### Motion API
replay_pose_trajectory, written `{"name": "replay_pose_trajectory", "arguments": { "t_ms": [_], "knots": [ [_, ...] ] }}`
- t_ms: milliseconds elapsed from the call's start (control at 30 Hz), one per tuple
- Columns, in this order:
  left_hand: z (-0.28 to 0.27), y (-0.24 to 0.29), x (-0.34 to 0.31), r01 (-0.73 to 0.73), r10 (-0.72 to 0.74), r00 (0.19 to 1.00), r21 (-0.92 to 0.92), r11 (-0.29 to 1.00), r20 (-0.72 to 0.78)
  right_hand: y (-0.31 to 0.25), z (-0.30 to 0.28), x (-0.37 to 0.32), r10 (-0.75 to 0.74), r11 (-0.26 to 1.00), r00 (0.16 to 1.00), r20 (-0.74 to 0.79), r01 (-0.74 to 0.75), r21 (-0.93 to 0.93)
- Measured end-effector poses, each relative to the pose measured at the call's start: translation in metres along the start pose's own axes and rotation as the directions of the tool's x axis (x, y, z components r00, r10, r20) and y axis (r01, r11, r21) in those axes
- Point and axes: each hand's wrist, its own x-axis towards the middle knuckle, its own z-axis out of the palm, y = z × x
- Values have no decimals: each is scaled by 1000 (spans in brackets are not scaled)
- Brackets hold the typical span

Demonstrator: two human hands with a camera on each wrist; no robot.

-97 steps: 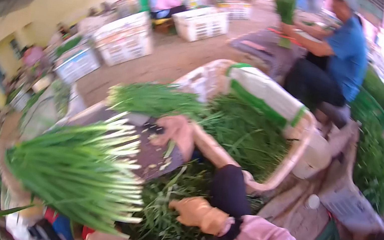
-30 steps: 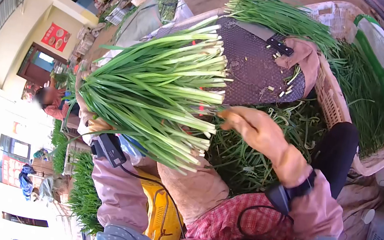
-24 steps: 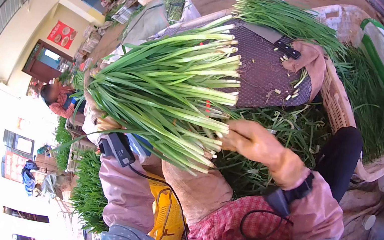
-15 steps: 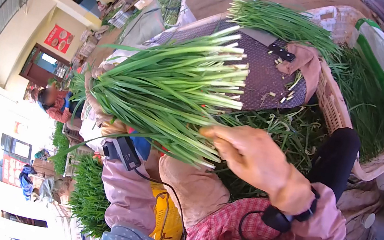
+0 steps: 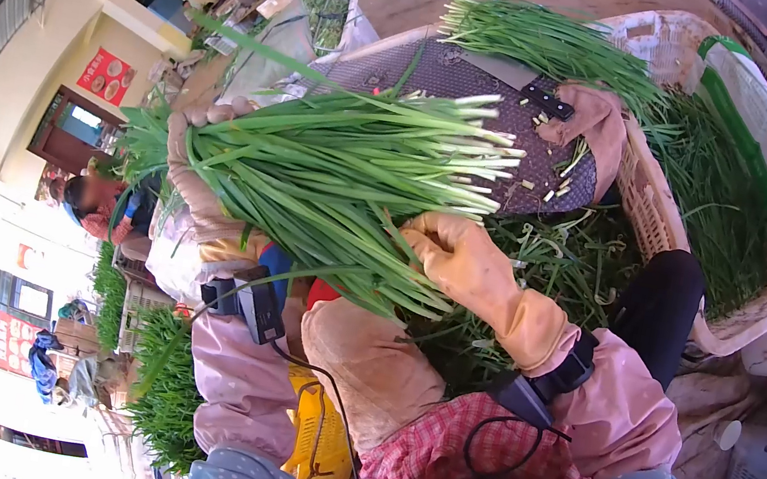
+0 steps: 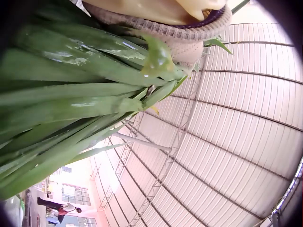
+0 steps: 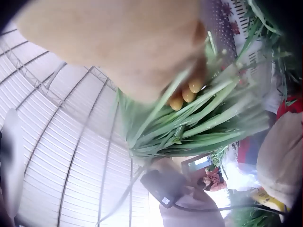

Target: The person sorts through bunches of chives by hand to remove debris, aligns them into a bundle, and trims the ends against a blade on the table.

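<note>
In the head view, a bundle of long green stalks with white ends (image 5: 346, 157) lies sideways, white ends to the right. My left hand (image 5: 201, 179), in a knitted glove, is curled round its leafy end. The left wrist view shows the broad leaves (image 6: 71, 94) beneath the gloved left hand (image 6: 165, 23). My right hand (image 5: 489, 273), in an orange rubber glove, is at the bundle's lower edge, thumb and forefinger pinching stalks. In the right wrist view the right hand (image 7: 118, 52) has curled fingertips among the stalks (image 7: 203, 125).
Behind the bundle, a purple padded board (image 5: 451, 78) holds a knife (image 5: 549, 102), a cloth (image 5: 589, 132) and another stalk bundle (image 5: 558, 45). A basket of greens (image 5: 663, 205) stands at right. Loose trimmings (image 5: 573, 261) lie below the board. Another person (image 5: 100, 202) is at left.
The head view has turned downward since the oldest frame. My right hand has moved from beside the white ends to the lower stalks, its fingers now curled. The bundle's white ends are fanned less widely.
</note>
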Motion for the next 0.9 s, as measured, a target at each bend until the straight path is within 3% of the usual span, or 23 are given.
{"name": "replay_pose_trajectory", "arguments": {
  "t_ms": [67,133,200,267,333,367,433,467,500,533,567,600,633,667,700,767,867,900],
  "knots": [
    [13,-11,1,-7,7,1000,30,1000,-18,-15,-3,-1,-127,977,988,-85,110,-184],
    [13,-15,0,42,-51,988,-61,997,-149,-29,-12,1,-157,963,985,-74,136,-231],
    [11,-19,1,43,-51,989,-63,997,-140,-33,-28,8,-114,990,991,73,120,-72],
    [5,-21,3,40,-39,986,3,999,-162,-47,-53,2,-12,987,981,196,-21,162],
    [8,-21,2,39,-40,984,-5,999,-176,-60,-73,-16,-28,981,972,231,-18,194],
    [9,-21,2,33,-30,981,8,999,-192,-51,-80,-24,-26,981,971,237,-21,192],
    [7,-18,3,22,-16,978,26,999,-210,-22,-91,-42,-257,877,916,309,87,472],
    [3,-17,5,21,-16,977,22,1000,-211,-2,-93,-50,-208,800,911,356,-51,598],
    [-1,-16,4,21,-16,977,18,1000,-214,23,-90,-54,-154,790,916,370,-110,603],
    [-4,-16,2,19,-14,976,21,1000,-219,28,-82,-58,164,956,930,328,-231,178],
    [-6,-18,3,9,-6,980,13,1000,-197,44,-71,-63,182,826,950,253,-8,-563],
    [-4,-20,6,5,-5,985,4,1000,-172,56,-57,-66,193,175,965,176,142,-974],
    [2,-22,2,-44,71,967,112,993,-245,59,-56,-67,99,403,988,115,66,-913],
    [5,-24,0,-39,61,969,97,995,-239,52,-55,-66,19,603,999,31,13,-798],
    [6,-20,-1,-24,44,977,101,995,-206,46,-59,-65,25,597,999,20,1,-802],
    [-1,-9,0,-38,63,988,172,984,-143,34,-72,-52,-277,758,960,31,238,-607],
    [-1,0,-8,-51,56,998,107,993,-42,34,-84,-21,-539,741,814,-216,336,-581],
    [2,4,-10,-19,22,998,67,998,-51,32,-83,-11,-446,819,872,-201,307,-485]
  ]
}}
